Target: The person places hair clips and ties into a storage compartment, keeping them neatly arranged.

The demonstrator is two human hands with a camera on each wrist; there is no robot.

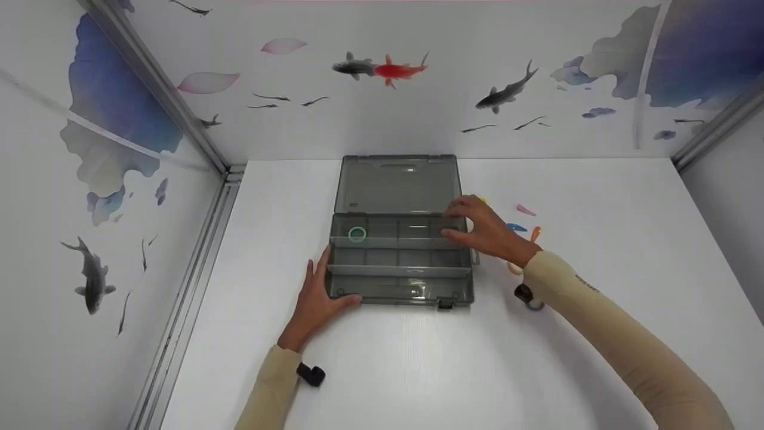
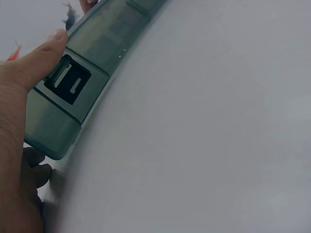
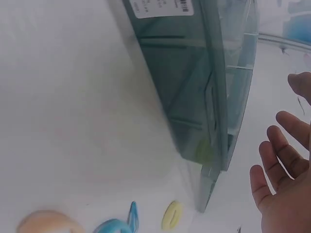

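Note:
A dark translucent compartment box [image 1: 400, 271] lies on the white table with its lid [image 1: 394, 185] raised at the back. A small mint-green ring [image 1: 357, 227] sits in its back row, toward the left. My left hand [image 1: 316, 304] grips the box's front left corner; in the left wrist view the thumb [image 2: 46, 56] lies over the upper edge beside a latch [image 2: 68, 80]. Over the back right compartments reaches my right hand [image 1: 486, 230], fingers bent. Seen from the right wrist, those fingers [image 3: 282, 150] are spread apart and hold nothing.
Right of the box lie small coloured pieces: a pink one [image 1: 525, 209], a blue one [image 1: 516, 227] and an orange one [image 1: 536, 232]. A yellow loop [image 3: 177, 211] and a peach curved piece [image 3: 46, 218] lie beside them. Printed panels stand behind and at the left.

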